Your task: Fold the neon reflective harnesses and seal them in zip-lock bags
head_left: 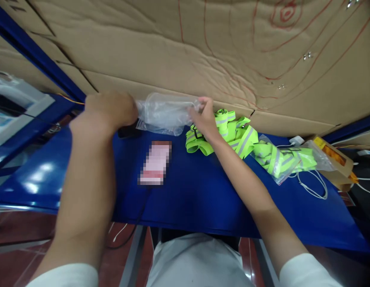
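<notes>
A clear plastic bag (pixel 167 113) is stretched sideways between my two hands near the back of the blue table. My left hand (pixel 110 109), smeared by motion, is a fist at the bag's left end. The fingers of my right hand (pixel 205 115) pinch its right end. Just beside and below that hand lie neon yellow-green reflective straps (pixel 232 131), partly rolled and looped. Farther right, more such straps sit inside another clear plastic bag (pixel 280 157). Whether anything is inside the stretched bag I cannot make out.
A pixelated phone (pixel 156 163) lies on the blue table (pixel 190 191), near a black object (pixel 129 130). Brown cardboard with red lines (pixel 232 52) stands behind. At right are a white cable (pixel 314 187) and a cardboard box (pixel 337 163); a white tray (pixel 32 101) is at far left.
</notes>
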Demonstrator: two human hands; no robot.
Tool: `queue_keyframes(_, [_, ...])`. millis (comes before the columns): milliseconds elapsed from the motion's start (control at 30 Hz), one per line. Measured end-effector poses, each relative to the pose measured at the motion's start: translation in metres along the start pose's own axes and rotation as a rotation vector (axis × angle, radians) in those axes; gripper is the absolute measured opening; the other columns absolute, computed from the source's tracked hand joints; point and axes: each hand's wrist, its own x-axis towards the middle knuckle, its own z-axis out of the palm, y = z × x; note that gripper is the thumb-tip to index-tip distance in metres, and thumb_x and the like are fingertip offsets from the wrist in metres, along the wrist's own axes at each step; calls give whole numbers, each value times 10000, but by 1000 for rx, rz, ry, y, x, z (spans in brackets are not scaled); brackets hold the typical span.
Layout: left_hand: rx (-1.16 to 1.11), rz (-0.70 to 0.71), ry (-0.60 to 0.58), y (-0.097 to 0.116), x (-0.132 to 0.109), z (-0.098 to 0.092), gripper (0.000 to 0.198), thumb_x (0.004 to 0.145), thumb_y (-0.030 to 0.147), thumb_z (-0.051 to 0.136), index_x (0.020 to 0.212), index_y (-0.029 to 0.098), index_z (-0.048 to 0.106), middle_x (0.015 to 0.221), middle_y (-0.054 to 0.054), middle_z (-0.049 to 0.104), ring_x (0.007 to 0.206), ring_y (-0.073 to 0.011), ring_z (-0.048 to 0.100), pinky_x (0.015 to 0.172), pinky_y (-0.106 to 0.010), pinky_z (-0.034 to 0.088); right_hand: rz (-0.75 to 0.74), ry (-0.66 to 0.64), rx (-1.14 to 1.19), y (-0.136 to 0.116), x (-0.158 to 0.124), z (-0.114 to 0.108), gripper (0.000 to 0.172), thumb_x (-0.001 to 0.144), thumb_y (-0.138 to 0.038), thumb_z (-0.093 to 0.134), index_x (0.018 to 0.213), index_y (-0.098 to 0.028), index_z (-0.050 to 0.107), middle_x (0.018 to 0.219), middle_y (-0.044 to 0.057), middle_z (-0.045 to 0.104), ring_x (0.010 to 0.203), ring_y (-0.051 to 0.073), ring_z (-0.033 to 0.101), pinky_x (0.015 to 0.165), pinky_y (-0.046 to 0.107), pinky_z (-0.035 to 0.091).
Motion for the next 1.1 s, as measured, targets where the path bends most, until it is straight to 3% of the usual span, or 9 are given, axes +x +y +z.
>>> queue_keyframes(167, [159,20,143,20,-22,39,532,990,267,391,1465,47,481,1513,-312,473,1382,-496,492,1075,-661,404,-53,-23,-226,-6,0,20,342,1010,-299,468,1344,-224,467,1325,108,647,1159,222,628,1062,390,510])
queue_keyframes(300, [48,293,253,24,-26,73,652,1013,524,437,1575,199,382,1724,-111,249,1579,-411,200,1264,-619,81,-198,-216,-480,-18,1,6,379,1051,-560,401,1229,-311,625,1308,5,701,1241,231,580,1101,424,500])
queue_keyframes(367, [45,393,159,16,-22,84,725,983,644,442,1593,262,361,1756,-49,179,1614,-395,75,1269,-614,-40,-234,-261,-524,-22,-10,-15,446,1052,-617,365,1158,-313,674,1247,-21,733,1205,229,608,1115,442,489])
queue_keyframes(467, [92,339,-24,-1,-14,93,750,943,762,365,1541,317,449,1697,-60,331,1591,-452,134,1228,-685,29,-271,-196,-559,-15,-49,-67,447,1083,-527,350,1234,-264,678,1397,30,677,1292,253,601,1186,465,422])
queue_keyframes(633, [103,226,-180,-21,-3,89,790,917,803,331,1519,315,482,1619,-142,453,1503,-524,334,1147,-804,162,-139,103,-676,54,-146,-176,418,1068,-444,411,1321,-216,653,1398,133,667,1328,343,600,1139,534,439])
queue_keyframes(733, [107,186,-171,-18,-3,80,665,1000,688,196,1547,387,425,1740,-78,261,1591,-494,166,1109,-888,121,87,162,-832,103,-190,-216,531,1022,-542,476,1439,-226,565,1455,211,610,1340,418,573,1088,583,454])
queue_keyframes(867, [115,262,30,1,-8,69,627,1017,539,332,1616,558,149,1733,106,-203,1635,-409,-29,1197,-828,35,136,198,-904,133,-210,-224,665,967,-624,548,1484,-206,514,1499,217,575,1378,439,538,1100,624,410])
queue_keyframes(933, [113,293,67,12,-14,65,687,1003,466,384,1622,575,106,1750,100,-151,1637,-391,69,1244,-769,77,141,229,-927,135,-207,-223,590,953,-644,571,1366,-224,610,1365,181,680,1283,413,612,1093,606,411])
queue_keyframes(1100, [-114,393,49,32,-66,74,736,905,380,557,1522,693,304,1676,163,353,1514,-331,426,1294,-533,312,229,468,-768,128,-203,-239,529,878,-672,654,1144,-218,708,1154,177,759,1150,414,691,1020,596,496])
